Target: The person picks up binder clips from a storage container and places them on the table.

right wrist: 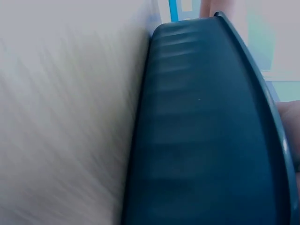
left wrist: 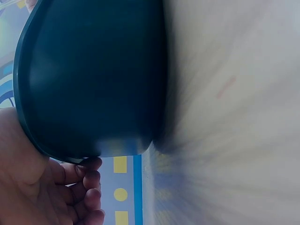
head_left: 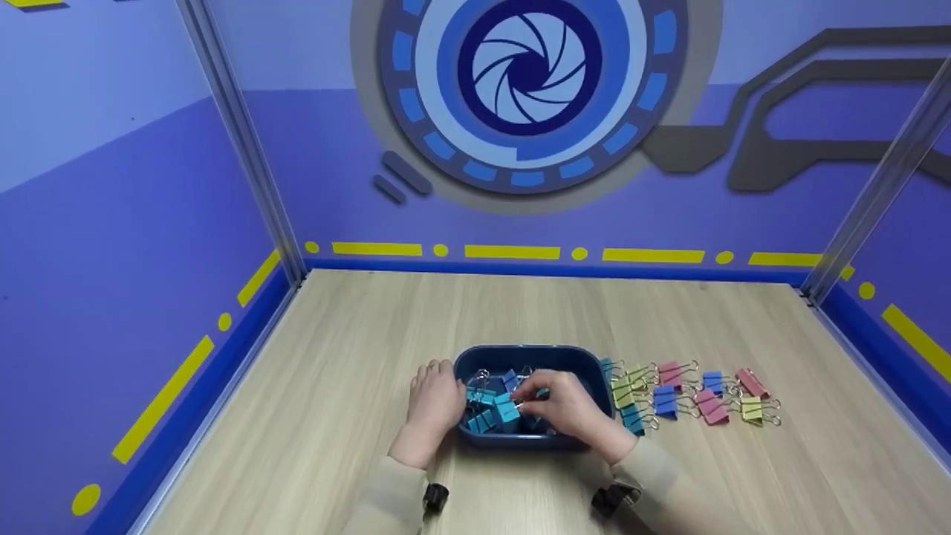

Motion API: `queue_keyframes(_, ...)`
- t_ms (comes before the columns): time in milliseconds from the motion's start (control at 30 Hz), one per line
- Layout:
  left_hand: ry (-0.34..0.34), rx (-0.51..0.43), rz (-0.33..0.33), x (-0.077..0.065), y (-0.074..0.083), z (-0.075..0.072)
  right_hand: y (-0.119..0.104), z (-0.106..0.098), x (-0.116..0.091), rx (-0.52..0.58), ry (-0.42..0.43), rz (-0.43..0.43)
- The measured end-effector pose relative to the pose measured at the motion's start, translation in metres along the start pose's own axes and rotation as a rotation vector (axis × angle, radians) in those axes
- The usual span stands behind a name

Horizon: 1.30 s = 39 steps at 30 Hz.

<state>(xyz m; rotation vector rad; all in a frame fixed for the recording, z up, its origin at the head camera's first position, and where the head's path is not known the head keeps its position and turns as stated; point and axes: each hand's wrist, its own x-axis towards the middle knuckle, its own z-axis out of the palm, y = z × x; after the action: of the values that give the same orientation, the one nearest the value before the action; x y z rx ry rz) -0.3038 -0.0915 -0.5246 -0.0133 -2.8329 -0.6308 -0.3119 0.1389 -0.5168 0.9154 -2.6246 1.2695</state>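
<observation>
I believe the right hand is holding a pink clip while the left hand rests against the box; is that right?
Not quite: the head view shows that the clip in the right hand is turquoise, not pink. The left hand does rest against the box.

1 tray [head_left: 520, 443], approx. 10 clips [head_left: 665, 401] outside

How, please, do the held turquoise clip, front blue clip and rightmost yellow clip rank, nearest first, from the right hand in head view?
1. Held turquoise clip: in right hand.
2. Front blue clip: right of tray.
3. Rightmost yellow clip: farther right.
</observation>
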Motion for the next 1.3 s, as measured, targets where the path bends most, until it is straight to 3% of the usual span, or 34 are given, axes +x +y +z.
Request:
queue_keyframes(600,0.001,-0.018,-0.013,0.0,0.0,0.0,-0.005,-0.027,-0.015,0.034,0.157,0.012)
queue_keyframes(900,-0.003,-0.015,-0.011,0.002,0.001,0.0,-0.004,-0.044,-0.024,0.047,0.26,-0.032)
queue_keyframes(1300,0.02,-0.013,0.015,0.001,0.0,0.0,-0.003,-0.075,-0.045,-0.046,0.337,0.187)
